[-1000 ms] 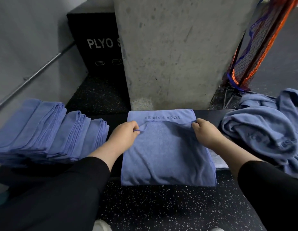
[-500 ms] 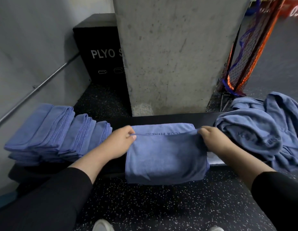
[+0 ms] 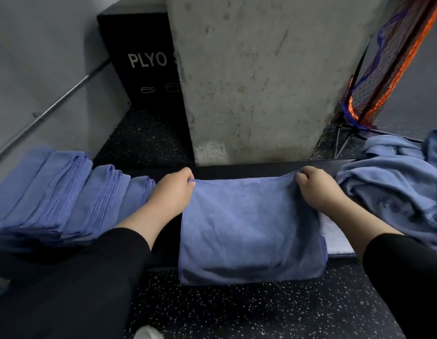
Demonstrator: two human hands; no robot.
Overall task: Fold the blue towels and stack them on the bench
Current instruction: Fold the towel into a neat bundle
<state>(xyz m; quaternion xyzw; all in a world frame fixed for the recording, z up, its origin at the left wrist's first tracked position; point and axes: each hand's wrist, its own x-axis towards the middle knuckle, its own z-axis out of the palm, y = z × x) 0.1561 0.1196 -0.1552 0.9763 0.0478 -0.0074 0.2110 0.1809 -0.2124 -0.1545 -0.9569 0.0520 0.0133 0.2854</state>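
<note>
Folding step: gripping the far edge of one blue towel (image 3: 249,228), drawn taut across the bench (image 3: 237,171); judged to be mid-fold, with the stack transfer not yet done.
Landmark: bench, a dark strip running left to right in front of the concrete pillar (image 3: 261,69).
Left hand (image 3: 173,192): closed on the towel's far-left corner, fingers curled over the edge, above the middle of the bench.
Right hand (image 3: 315,187): closed on the far-right corner, fingers curled round a small bunch of cloth, above the bench.
Towel position: lying over the bench's middle, near edge hanging past the front of the bench toward the speckled floor (image 3: 237,311).
Folded stack (image 3: 60,196): at the left end of the bench, several towels overlapping and fanned, just beside the left hand.
Unfolded heap (image 3: 396,192): at the right end of the bench, crumpled, near the right hand.
Handling: probably light, soft and limp; no stiffness to hold a crease, so sagging between the two grips; napped surface likely clinging rather than sliding.
Where to hold: at the corners or along a hem, both ends together, keeping the edge straight; a single mid-cloth pinch would likely let the layers slip apart.
Risk: hanging front edge could drag the fold off the bench.
</note>
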